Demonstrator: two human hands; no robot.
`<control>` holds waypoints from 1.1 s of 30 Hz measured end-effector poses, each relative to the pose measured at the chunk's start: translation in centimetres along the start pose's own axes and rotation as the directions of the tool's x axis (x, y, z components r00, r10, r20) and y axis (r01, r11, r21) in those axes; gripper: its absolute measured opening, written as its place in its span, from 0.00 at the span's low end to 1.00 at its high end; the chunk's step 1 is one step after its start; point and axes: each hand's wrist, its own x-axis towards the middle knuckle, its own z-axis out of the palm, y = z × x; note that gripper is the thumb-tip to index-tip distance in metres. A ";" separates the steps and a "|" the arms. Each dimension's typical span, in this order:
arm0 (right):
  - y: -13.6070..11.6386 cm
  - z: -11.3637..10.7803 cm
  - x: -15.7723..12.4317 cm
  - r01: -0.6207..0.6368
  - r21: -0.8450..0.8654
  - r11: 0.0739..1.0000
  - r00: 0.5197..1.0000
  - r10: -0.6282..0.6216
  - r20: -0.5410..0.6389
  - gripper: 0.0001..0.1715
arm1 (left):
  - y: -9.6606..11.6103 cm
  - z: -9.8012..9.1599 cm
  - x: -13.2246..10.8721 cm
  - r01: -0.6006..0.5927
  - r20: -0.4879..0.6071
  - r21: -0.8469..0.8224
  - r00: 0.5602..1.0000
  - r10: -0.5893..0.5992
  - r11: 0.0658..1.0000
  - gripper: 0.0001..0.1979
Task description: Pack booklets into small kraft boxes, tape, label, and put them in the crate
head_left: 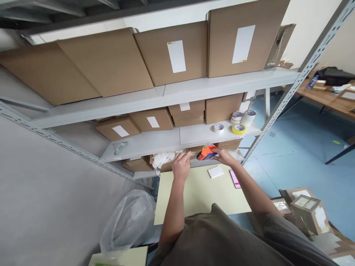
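Our right hand (221,157) grips the orange-and-blue tape dispenser (206,152), below and right of the frame's centre; our left hand (181,165), half-curled, hangs near its dark end (199,155), whether pinching anything we cannot tell; we do best holding the dispenser steady, left hand clear of that end

Tape dispenser (205,152) orange, blue; tape roll (239,132) yellow; tabletop (199,192) pale yellow; phone screen (235,178) pink.
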 end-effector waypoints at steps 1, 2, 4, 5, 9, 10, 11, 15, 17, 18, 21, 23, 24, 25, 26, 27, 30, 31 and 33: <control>0.4 0.3 0.3 0.001 0.013 1.000 1.000 -0.001 -0.017 0.16 | -0.1 -0.4 0.3 -0.009 0.023 0.020 1.000 0.008 1.000 0.17; 0.9 0.8 0.7 0.003 0.025 1.000 0.999 -0.002 -0.044 0.16 | -0.2 -0.8 0.5 -0.005 0.041 0.045 0.999 0.003 0.999 0.16; 1.7 1.8 1.9 0.011 0.027 1.000 0.993 -0.008 -0.120 0.15 | -0.5 -1.4 0.5 0.045 0.037 0.097 0.998 -0.049 0.994 0.24; 2.1 2.2 2.7 0.012 0.011 1.000 0.987 -0.010 -0.162 0.14 | -0.7 -1.5 0.3 0.088 0.014 0.116 0.996 -0.090 0.989 0.33; 3.8 3.2 6.7 -0.007 -0.102 0.995 0.968 -0.019 -0.249 0.12 | -1.9 -2.0 -1.8 0.240 -0.056 0.121 0.971 -0.234 0.963 0.52; 4.2 3.2 7.8 -0.014 -0.130 0.991 0.969 -0.019 -0.245 0.12 | -2.2 -2.1 -2.4 0.249 -0.044 0.116 0.968 -0.245 0.962 0.51; 4.7 3.1 8.9 -0.023 -0.159 0.987 0.972 -0.015 -0.233 0.13 | -2.4 -2.3 -3.0 0.247 -0.026 0.112 0.969 -0.246 0.962 0.49; 6.3 2.7 13.1 -0.105 -0.279 0.955 0.985 0.061 -0.160 0.16 | -2.7 -2.7 -4.7 0.239 -0.013 0.101 0.971 -0.239 0.966 0.43; 7.1 2.6 14.9 -0.165 -0.331 0.929 0.985 0.135 -0.111 0.17 | -2.5 -2.8 -5.2 0.253 -0.022 0.103 0.967 -0.252 0.962 0.41; 7.4 2.7 15.6 -0.191 -0.352 0.916 0.981 0.172 -0.086 0.17 | -2.4 -2.9 -5.5 0.259 -0.023 0.108 0.966 -0.258 0.960 0.41; 8.2 2.9 16.9 -0.237 -0.393 0.889 0.969 0.247 -0.027 0.19 | -2.2 -3.2 -6.1 0.265 -0.026 0.122 0.964 -0.264 0.956 0.40; 8.5 3.2 17.3 -0.247 -0.402 0.882 0.964 0.265 -0.011 0.20 | -2.3 -3.5 -6.5 0.262 -0.033 0.126 0.965 -0.260 0.957 0.39; 8.5 3.3 17.3 -0.250 -0.406 0.879 0.963 0.269 -0.010 0.21 | -2.5 -3.6 -6.7 0.262 -0.039 0.128 0.965 -0.259 0.956 0.38; 8.5 3.3 17.3 -0.256 -0.414 0.874 0.962 0.274 -0.015 0.23 | -2.7 -3.8 -6.8 0.263 -0.045 0.130 0.965 -0.259 0.956 0.37; 8.4 3.4 17.2 -0.262 -0.424 0.867 0.960 0.278 -0.025 0.26 | -2.9 -3.9 -6.9 0.265 -0.048 0.132 0.964 -0.261 0.955 0.36; 8.2 3.4 17.1 -0.269 -0.434 0.860 0.959 0.279 -0.041 0.29 | -3.1 -3.9 -7.0 0.269 -0.050 0.134 0.963 -0.265 0.954 0.34; 7.2 3.5 16.1 -0.279 -0.416 0.866 0.960 0.253 -0.117 0.35 | -3.8 -4.0 -7.0 0.271 -0.045 0.146 0.962 -0.268 0.951 0.27; 6.7 3.7 15.6 -0.265 -0.383 0.885 0.964 0.228 -0.139 0.34 | -4.0 -4.0 -7.0 0.266 -0.040 0.152 0.964 -0.263 0.952 0.25; 5.6 4.3 14.1 -0.192 -0.288 0.938 0.975 0.149 -0.164 0.32 | -4.2 -4.0 -7.0 0.249 -0.025 0.163 0.968 -0.248 0.955 0.23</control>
